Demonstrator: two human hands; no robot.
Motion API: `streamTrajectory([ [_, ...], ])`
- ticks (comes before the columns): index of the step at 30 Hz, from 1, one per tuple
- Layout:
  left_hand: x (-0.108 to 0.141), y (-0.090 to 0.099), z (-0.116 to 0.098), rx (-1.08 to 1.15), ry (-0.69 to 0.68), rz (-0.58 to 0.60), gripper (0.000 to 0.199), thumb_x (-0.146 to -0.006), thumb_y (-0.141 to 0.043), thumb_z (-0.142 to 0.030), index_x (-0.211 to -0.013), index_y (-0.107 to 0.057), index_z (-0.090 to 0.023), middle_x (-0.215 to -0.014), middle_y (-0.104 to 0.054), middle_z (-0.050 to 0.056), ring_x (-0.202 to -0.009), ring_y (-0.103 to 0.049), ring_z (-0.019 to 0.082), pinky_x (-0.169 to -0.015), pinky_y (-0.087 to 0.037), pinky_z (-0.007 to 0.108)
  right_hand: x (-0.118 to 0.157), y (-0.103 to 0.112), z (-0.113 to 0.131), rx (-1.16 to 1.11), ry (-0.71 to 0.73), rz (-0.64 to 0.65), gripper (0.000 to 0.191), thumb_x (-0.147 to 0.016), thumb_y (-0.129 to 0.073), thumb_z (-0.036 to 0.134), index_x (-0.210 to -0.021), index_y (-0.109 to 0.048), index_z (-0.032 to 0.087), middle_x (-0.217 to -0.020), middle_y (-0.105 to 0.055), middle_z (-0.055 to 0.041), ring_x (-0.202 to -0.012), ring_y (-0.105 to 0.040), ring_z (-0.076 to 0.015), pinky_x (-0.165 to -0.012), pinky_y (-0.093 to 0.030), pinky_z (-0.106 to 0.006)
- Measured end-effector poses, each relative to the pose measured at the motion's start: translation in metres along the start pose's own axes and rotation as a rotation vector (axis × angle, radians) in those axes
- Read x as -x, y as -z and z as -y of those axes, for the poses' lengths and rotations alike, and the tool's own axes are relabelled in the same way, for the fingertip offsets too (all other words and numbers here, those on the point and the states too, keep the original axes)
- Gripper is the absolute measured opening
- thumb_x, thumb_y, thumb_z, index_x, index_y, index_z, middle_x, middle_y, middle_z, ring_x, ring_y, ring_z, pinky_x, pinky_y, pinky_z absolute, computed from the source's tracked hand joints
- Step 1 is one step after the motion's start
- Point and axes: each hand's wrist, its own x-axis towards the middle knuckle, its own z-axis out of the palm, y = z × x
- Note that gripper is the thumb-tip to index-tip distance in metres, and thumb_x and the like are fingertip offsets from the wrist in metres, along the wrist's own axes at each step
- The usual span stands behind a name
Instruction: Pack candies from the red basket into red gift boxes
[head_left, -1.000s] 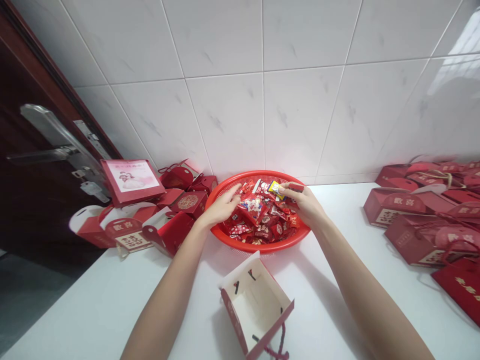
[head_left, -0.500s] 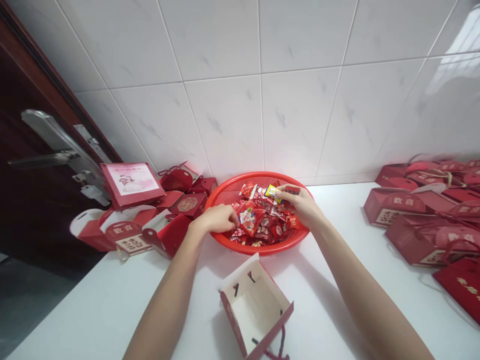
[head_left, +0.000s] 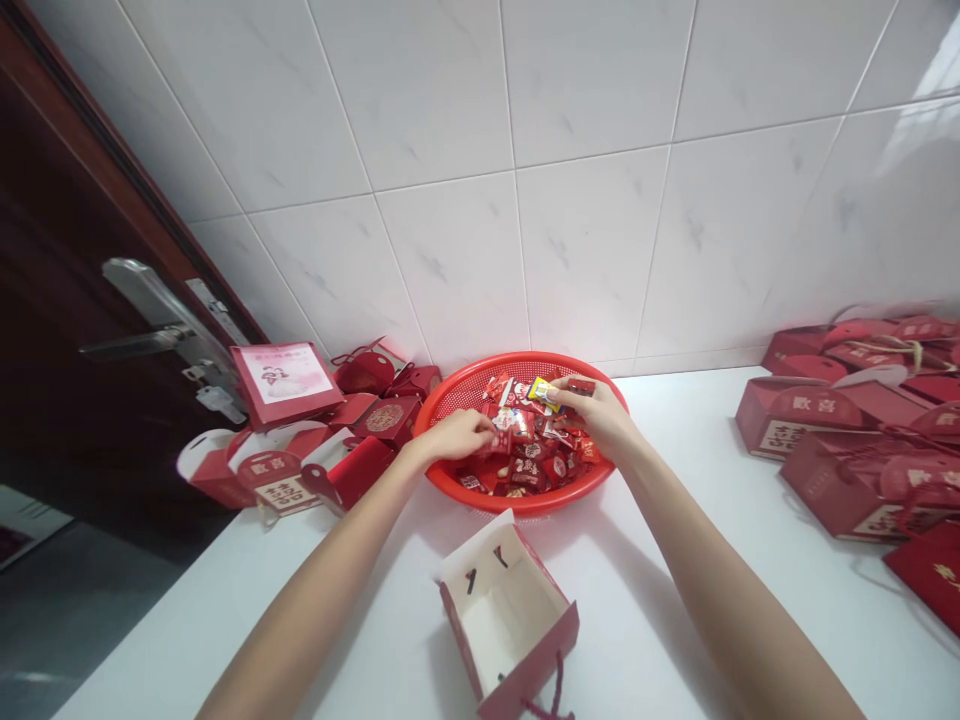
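Note:
A red plastic basket full of wrapped candies stands against the wall. Over its left side, the fingers of my left hand are closed on a red wrapped candy, slightly blurred. My right hand, above the basket's right side, pinches a yellow wrapped candy; a dark red candy also sits in its fingers. In front of the basket is an open red gift box, white inside, with a cord handle; no candy shows in it.
Red gift boxes cluster at left, one with a pink picture lid. More closed boxes are stacked at right. All stand on a white table before a tiled wall. A dark door with a metal handle is at left.
My left hand has moved slightly right and deeper into the basket; the large red packet beside it has shifted. The right hand still holds its candies. The view has tilted a little.

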Motion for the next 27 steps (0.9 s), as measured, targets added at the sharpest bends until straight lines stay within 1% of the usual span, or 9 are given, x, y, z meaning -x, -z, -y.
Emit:
streamTrajectory([
  [3,0.003,0.001,0.006,0.062,-0.031,-0.153,0.025,-0.078,-0.05,-0.034,-0.067,-0.068,-0.02,-0.068,-0.072,0.003,-0.067,-0.064,0.021,-0.065,-0.044,0.028,0.0,0.0,0.0,-0.008,0.006,0.008,0.029,-0.057,-0.085,0.035,-0.071,-0.067,0.019,-0.087,-0.071,-0.0055,-0.073,-0.064,-0.018,-0.061,-0.054,-0.029],
  [6,0.003,0.0,0.006,0.008,-0.013,-0.194,0.026,-0.078,-0.052,-0.035,-0.076,-0.073,-0.02,-0.075,-0.075,0.005,-0.073,-0.066,0.023,-0.069,-0.046,0.03,0.001,-0.001,0.001,-0.007,0.005,0.015,0.028,-0.059,-0.085,0.036,-0.072,-0.066,0.019,-0.088,-0.07,-0.005,-0.073,-0.064,-0.017,-0.06,-0.054,-0.028],
  [9,0.003,-0.001,0.006,0.021,0.004,-0.185,0.03,-0.075,-0.056,-0.031,-0.094,-0.077,-0.019,-0.096,-0.078,0.008,-0.091,-0.07,0.027,-0.082,-0.05,0.033,0.002,-0.001,0.002,-0.005,-0.011,0.021,0.029,-0.059,-0.086,0.035,-0.073,-0.066,0.018,-0.086,-0.07,-0.0044,-0.071,-0.064,-0.0162,-0.061,-0.053,-0.027],
  [11,0.004,-0.001,0.005,0.089,-0.019,-0.2,0.039,-0.071,-0.059,-0.025,-0.106,-0.075,-0.018,-0.115,-0.075,0.01,-0.107,-0.068,0.029,-0.094,-0.049,0.035,0.002,-0.001,0.002,-0.002,-0.014,0.027,0.031,-0.058,-0.086,0.036,-0.073,-0.067,0.018,-0.084,-0.07,-0.0042,-0.073,-0.063,-0.0163,-0.06,-0.053,-0.027],
  [14,0.007,-0.001,0.0,0.274,-0.103,-0.323,0.045,-0.07,-0.06,-0.021,-0.113,-0.073,-0.017,-0.126,-0.071,0.011,-0.119,-0.063,0.029,-0.104,-0.046,0.038,0.002,-0.001,0.003,0.004,0.005,0.06,0.034,-0.058,-0.088,0.039,-0.075,-0.067,0.018,-0.086,-0.07,-0.0045,-0.075,-0.063,-0.0166,-0.06,-0.052,-0.026],
  [17,0.012,0.0,-0.012,0.555,-0.153,-0.402,0.039,-0.08,-0.059,-0.034,-0.112,-0.072,-0.015,-0.121,-0.073,0.011,-0.112,-0.067,0.029,-0.101,-0.05,0.042,0.003,-0.001,0.003,0.012,0.034,0.086,0.036,-0.058,-0.088,0.04,-0.077,-0.068,0.018,-0.086,-0.07,-0.0041,-0.076,-0.063,-0.0161,-0.061,-0.051,-0.025],
  [20,0.019,-0.003,-0.024,0.784,-0.108,-0.4,0.048,-0.084,-0.062,-0.045,-0.12,-0.067,-0.014,-0.115,-0.074,0.012,-0.097,-0.071,0.027,-0.09,-0.056,0.042,0.004,-0.001,0.003,0.027,0.059,0.111,0.036,-0.059,-0.088,0.041,-0.078,-0.068,0.018,-0.086,-0.07,-0.0033,-0.075,-0.062,-0.0156,-0.062,-0.051,-0.026],
  [23,0.023,-0.007,-0.032,0.854,-0.099,-0.39,0.059,-0.077,-0.073,-0.047,-0.125,-0.061,-0.014,-0.103,-0.075,0.01,-0.089,-0.072,0.025,-0.085,-0.058,0.04,0.006,-0.003,0.005,0.056,0.08,0.151,0.034,-0.062,-0.086,0.041,-0.08,-0.067,0.019,-0.087,-0.07,-0.003,-0.074,-0.063,-0.0155,-0.061,-0.051,-0.026],
  [27,0.029,-0.01,-0.034,0.867,-0.163,-0.38,0.052,-0.074,-0.076,-0.05,-0.11,-0.064,-0.014,-0.107,-0.074,0.011,-0.092,-0.072,0.025,-0.087,-0.058,0.041,0.011,-0.005,0.01,0.094,0.077,0.204,0.036,-0.065,-0.085,0.038,-0.093,-0.068,0.022,-0.097,-0.072,-0.0036,-0.075,-0.065,-0.016,-0.062,-0.053,-0.028],
])
